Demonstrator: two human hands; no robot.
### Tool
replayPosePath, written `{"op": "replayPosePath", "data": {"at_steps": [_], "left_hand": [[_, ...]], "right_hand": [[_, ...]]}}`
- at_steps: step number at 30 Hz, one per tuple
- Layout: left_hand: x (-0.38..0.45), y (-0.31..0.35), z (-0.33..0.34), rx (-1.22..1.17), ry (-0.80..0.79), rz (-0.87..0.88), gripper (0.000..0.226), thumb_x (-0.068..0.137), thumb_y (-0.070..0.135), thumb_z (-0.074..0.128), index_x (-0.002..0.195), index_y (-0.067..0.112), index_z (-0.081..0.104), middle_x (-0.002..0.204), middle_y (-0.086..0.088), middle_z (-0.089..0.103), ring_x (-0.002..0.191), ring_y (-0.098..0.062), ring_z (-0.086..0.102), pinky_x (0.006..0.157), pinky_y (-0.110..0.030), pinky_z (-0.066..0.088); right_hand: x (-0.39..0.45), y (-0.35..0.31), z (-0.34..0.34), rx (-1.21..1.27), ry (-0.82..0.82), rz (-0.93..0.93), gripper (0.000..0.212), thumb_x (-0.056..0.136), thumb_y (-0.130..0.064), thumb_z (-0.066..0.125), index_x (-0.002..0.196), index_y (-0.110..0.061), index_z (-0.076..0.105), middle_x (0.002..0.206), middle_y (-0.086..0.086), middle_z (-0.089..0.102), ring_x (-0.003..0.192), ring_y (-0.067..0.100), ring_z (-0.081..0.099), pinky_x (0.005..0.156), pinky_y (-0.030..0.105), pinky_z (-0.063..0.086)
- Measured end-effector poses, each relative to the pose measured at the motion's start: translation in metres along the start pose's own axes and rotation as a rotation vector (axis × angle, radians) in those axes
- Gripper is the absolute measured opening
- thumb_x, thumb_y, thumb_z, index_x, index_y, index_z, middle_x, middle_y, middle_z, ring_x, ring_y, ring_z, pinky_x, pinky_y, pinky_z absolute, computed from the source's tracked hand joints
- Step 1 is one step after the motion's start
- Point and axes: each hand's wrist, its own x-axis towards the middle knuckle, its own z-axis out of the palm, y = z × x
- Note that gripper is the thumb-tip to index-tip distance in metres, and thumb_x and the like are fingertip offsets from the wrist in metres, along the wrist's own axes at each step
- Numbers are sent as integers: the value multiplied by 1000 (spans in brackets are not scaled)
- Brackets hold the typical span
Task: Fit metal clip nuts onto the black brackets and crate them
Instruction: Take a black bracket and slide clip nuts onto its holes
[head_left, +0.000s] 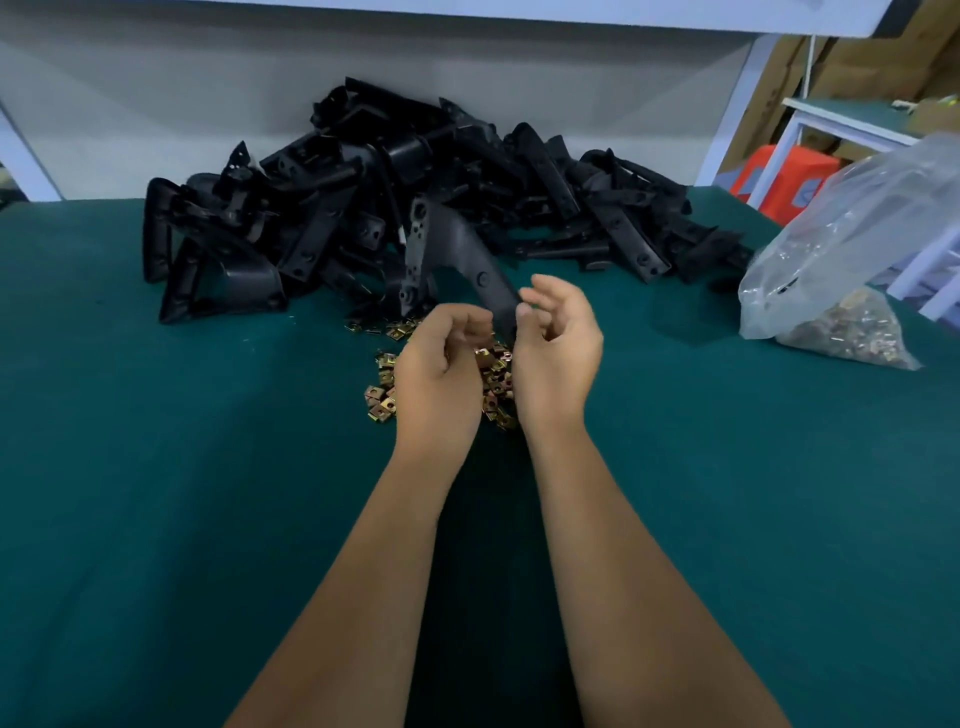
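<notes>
Head view. I see both hands raised together over the green bench (156, 493), forearms reaching in from the bottom edge.

The right hand (558, 348) holds a black bracket (457, 260) by its lower end; thumb and fingers curl round it, and the bracket stands up and tilts away toward the far side.

The left hand (441, 364) has its fingers curled in close to the bracket's lower end. I cannot tell whether it pinches a clip nut; the fingertips are blurred and partly hidden.

The loose clip nuts (382, 395), brass-coloured, lie in a scatter on the bench directly under and between the two hands, with a few more just beyond the left hand's knuckles.

The pile of black brackets (415, 187) sits at the far side of the bench, against the white back panel (156, 104), just behind the held bracket.

A clear plastic bag (841, 249) with more clip nuts in its bottom corner lies at the right edge of the bench, well apart from the hands.

I see no crate in this view.
</notes>
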Motion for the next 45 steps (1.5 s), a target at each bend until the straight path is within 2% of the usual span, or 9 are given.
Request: {"op": "replayPosePath", "data": {"at_steps": [3, 7, 12, 15, 23, 31, 36, 41, 45], "left_hand": [[0, 0, -6, 326, 125, 281, 42, 86, -19, 46, 107, 10, 68, 142, -5, 47, 137, -22, 40, 113, -23, 31], [8, 0, -19, 257, 222, 70, 52, 97, 5, 56, 143, 24, 42, 165, -3, 2, 149, -12, 10, 118, -23, 22], [15, 6, -30, -225, 69, -205, 35, 97, 14, 60, 131, 21, 52, 109, 1, 71, 98, -8, 67, 84, -26, 55], [15, 4, -30, -326, 30, -295, 15, 94, 2, 61, 101, 15, 66, 84, 3, 76, 81, -4, 69, 71, -16, 50], [15, 3, -25, -866, 39, -485, 15, 98, 7, 55, 92, 18, 63, 97, 2, 76, 86, -6, 69, 81, -22, 53], [15, 4, -34, -469, -280, -302, 17, 92, 22, 63, 108, 15, 65, 107, 0, 68, 98, -15, 61, 86, -32, 49], [27, 1, -64, -746, -377, -531, 69, 89, 68, 37, 121, 11, 59, 94, -6, 64, 66, -16, 56, 48, -23, 40], [20, 1, -56, -429, -510, -445, 45, 84, 32, 62, 125, 13, 60, 98, -3, 68, 76, -15, 64, 59, -25, 54], [20, 3, -51, -724, -368, -424, 22, 86, 9, 64, 108, 9, 68, 95, -3, 75, 78, -10, 71, 64, -19, 57]], "right_hand": [[2, -5, -2, 137, -2, 6, 38, 87, 2, 67, 107, -31, 61, 95, -6, 72, 82, -1, 66, 78, 13, 50], [9, -7, -8, 532, -24, 218, 46, 85, 1, 71, 121, -24, 58, 100, 2, 76, 101, 11, 70, 93, 28, 53], [18, -3, -17, 718, -107, 310, 47, 89, -4, 68, 133, -16, 54, 109, 6, 75, 107, 18, 68, 94, 32, 54], [18, -4, -19, 938, -261, 333, 52, 91, -11, 64, 139, -12, 45, 120, 15, 69, 117, 24, 63, 98, 33, 52], [11, -3, -11, 926, -386, 384, 16, 90, -7, 59, 106, -6, 61, 107, 11, 69, 107, 21, 66, 105, 36, 48], [5, -11, -8, 703, -484, 326, 14, 97, -16, 56, 94, -12, 69, 90, 7, 70, 86, 18, 67, 85, 33, 54], [9, -14, -19, 704, -473, 389, 15, 99, -17, 54, 88, -18, 64, 89, 0, 69, 84, 13, 65, 77, 26, 52], [5, -19, -16, 514, -674, 376, 8, 94, -13, 60, 97, -9, 66, 93, 7, 72, 90, 19, 69, 86, 31, 55], [2, -23, -13, 692, -641, 410, 29, 94, -34, 51, 103, -11, 66, 91, 8, 71, 79, 19, 64, 69, 27, 53]]}}
